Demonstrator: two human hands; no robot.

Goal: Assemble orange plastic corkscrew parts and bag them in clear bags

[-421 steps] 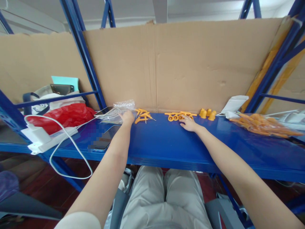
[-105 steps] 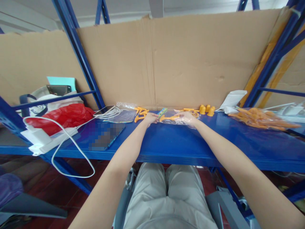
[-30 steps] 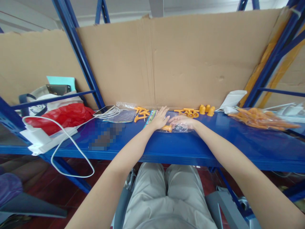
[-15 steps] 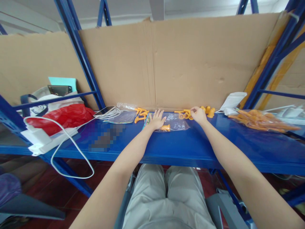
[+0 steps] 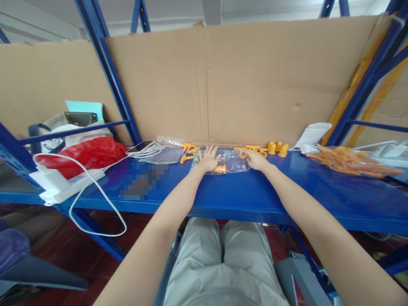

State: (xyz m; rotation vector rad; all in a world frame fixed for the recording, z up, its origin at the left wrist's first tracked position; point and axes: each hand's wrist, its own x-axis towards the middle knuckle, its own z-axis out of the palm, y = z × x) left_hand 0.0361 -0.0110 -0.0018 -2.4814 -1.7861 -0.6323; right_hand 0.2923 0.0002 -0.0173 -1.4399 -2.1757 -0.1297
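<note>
My left hand point(image 5: 208, 159) lies flat with fingers spread on a clear plastic bag point(image 5: 237, 163), which has a printed coloured edge on its left. Inside or under the bag, a yellow-orange plastic cylinder-like piece point(image 5: 219, 169) shows beside my palm. My right hand point(image 5: 255, 160) is closed, its fingertips pinched on a yellow ring-ended plastic piece point(image 5: 244, 154) at the bag's right side. More yellow ring-ended pieces point(image 5: 263, 153) lie just behind that hand, partly hidden by it. Several yellow cup-shaped pieces point(image 5: 282, 150) stand to its right.
Left of the bag lie yellow branched pieces point(image 5: 187, 152), another clear bag point(image 5: 164, 155) and a white cable point(image 5: 149, 150). A power strip point(image 5: 75, 185) and red bag point(image 5: 91, 155) sit at far left. A bag of orange pieces point(image 5: 350, 160) lies right. Cardboard point(image 5: 255, 80) backs the blue shelf point(image 5: 242, 195).
My right hand has moved left and slightly nearer, from beside the cup-shaped pieces to the ring-ended piece by the bag. My left hand stays on the bag.
</note>
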